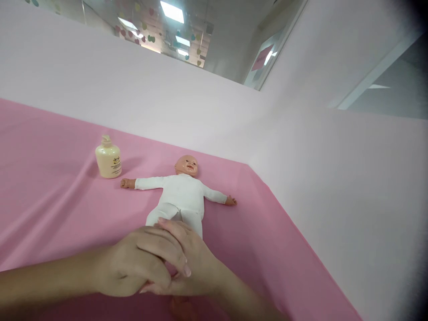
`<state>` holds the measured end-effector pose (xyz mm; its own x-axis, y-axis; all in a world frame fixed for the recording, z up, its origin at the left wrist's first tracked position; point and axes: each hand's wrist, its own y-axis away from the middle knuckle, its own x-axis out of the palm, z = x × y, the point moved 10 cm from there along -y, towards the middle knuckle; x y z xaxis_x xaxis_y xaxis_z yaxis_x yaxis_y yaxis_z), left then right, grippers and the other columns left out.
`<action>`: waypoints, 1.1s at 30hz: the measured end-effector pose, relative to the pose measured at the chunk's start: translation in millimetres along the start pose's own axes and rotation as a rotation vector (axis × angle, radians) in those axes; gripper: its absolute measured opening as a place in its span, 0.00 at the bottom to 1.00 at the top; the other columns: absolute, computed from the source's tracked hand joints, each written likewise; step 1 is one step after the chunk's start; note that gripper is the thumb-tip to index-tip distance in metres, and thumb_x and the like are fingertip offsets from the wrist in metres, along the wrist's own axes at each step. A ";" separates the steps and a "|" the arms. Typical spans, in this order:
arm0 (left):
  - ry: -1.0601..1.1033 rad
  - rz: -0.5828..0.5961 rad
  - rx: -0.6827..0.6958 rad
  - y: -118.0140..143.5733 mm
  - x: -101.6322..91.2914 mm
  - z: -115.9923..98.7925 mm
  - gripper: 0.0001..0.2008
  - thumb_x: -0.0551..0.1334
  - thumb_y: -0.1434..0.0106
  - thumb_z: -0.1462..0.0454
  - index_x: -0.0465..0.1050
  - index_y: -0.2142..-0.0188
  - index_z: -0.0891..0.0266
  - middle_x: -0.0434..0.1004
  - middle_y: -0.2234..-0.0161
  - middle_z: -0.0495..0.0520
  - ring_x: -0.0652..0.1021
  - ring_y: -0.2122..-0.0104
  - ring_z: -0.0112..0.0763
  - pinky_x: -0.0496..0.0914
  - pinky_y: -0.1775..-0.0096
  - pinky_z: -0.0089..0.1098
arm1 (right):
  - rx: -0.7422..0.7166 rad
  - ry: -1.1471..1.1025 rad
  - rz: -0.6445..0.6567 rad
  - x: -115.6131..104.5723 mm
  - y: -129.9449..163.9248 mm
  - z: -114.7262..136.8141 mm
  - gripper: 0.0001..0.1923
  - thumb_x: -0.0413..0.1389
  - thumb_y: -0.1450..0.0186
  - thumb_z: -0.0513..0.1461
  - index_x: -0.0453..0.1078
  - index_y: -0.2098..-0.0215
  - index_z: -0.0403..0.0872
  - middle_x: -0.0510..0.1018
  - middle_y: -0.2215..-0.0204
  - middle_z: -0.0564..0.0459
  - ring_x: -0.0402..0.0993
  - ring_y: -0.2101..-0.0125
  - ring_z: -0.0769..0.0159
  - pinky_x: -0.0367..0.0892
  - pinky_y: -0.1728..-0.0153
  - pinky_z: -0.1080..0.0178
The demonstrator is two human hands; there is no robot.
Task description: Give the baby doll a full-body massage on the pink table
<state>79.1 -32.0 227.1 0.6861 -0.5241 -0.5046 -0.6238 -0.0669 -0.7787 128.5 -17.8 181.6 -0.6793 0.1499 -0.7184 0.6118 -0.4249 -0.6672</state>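
Observation:
My left hand and my right hand are clasped together in front of me, the left one's fingers wrapped across the right one. Fingers of the right hand lie over the top of the left. No object shows between them. Just past them, a baby doll in a white suit lies on its back, arms spread out and head away from me. My hands cover most of its legs, and a blurred skin-coloured part, perhaps a foot, shows below them. Left of the doll stands a cream pump bottle with dark lettering.
A pink cloth with some folds covers the surface under the doll. White wall rises behind and along the right side. Above it, a window shows ceiling lights and coloured heart shapes.

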 end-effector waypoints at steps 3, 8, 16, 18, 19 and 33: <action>-0.110 -0.112 -0.021 -0.9 -10.2 1.5 0.09 0.53 0.34 0.72 0.70 0.64 0.60 0.78 0.61 0.55 0.78 0.56 0.33 0.75 0.51 0.35 | 0.085 -0.039 0.178 15.9 -1.7 -7.7 0.27 0.59 0.40 0.54 0.63 0.46 0.54 0.74 0.49 0.54 0.70 0.46 0.59 0.66 0.42 0.56; -0.239 -0.177 -0.084 -1.6 -14.0 5.0 0.14 0.53 0.38 0.77 0.70 0.62 0.60 0.74 0.57 0.57 0.75 0.54 0.32 0.73 0.51 0.35 | 0.156 -0.134 0.249 14.5 -9.6 -9.2 0.17 0.61 0.41 0.46 0.67 0.56 0.51 0.74 0.51 0.53 0.69 0.47 0.63 0.67 0.45 0.58; -0.144 -0.264 -0.279 17.5 -16.5 32.4 0.23 0.63 0.39 0.66 0.63 0.45 0.56 0.64 0.47 0.60 0.70 0.46 0.40 0.73 0.48 0.41 | 0.108 -0.143 0.026 -13.4 -8.2 1.3 0.24 0.55 0.36 0.45 0.58 0.44 0.47 0.77 0.55 0.48 0.73 0.52 0.64 0.69 0.50 0.59; -0.034 -0.248 -0.302 21.4 -10.5 39.8 0.29 0.66 0.40 0.62 0.59 0.41 0.55 0.62 0.45 0.61 0.69 0.44 0.43 0.72 0.47 0.43 | 0.128 -0.146 0.021 -16.0 -7.3 1.2 0.22 0.53 0.36 0.44 0.59 0.46 0.47 0.76 0.54 0.48 0.73 0.52 0.63 0.70 0.52 0.60; 0.012 -0.241 -0.308 22.9 -7.6 42.9 0.32 0.68 0.41 0.60 0.57 0.40 0.54 0.62 0.44 0.61 0.69 0.43 0.45 0.71 0.46 0.44 | 0.139 -0.152 0.022 -17.1 -7.1 1.0 0.21 0.53 0.36 0.43 0.59 0.46 0.47 0.76 0.54 0.47 0.73 0.51 0.63 0.70 0.52 0.59; 0.054 -0.043 -0.437 7.3 5.4 49.3 0.33 0.55 0.52 0.73 0.60 0.44 0.58 0.79 0.56 0.51 0.80 0.58 0.37 0.76 0.60 0.35 | 0.007 0.051 0.066 -21.0 -8.5 18.5 0.15 0.57 0.34 0.45 0.63 0.53 0.48 0.77 0.57 0.51 0.72 0.52 0.68 0.66 0.45 0.63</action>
<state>96.7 6.6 200.4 0.7014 -0.5557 -0.4463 -0.7030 -0.4361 -0.5618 130.0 -33.9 206.0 -0.6162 0.1664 -0.7698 0.6517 -0.4411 -0.6170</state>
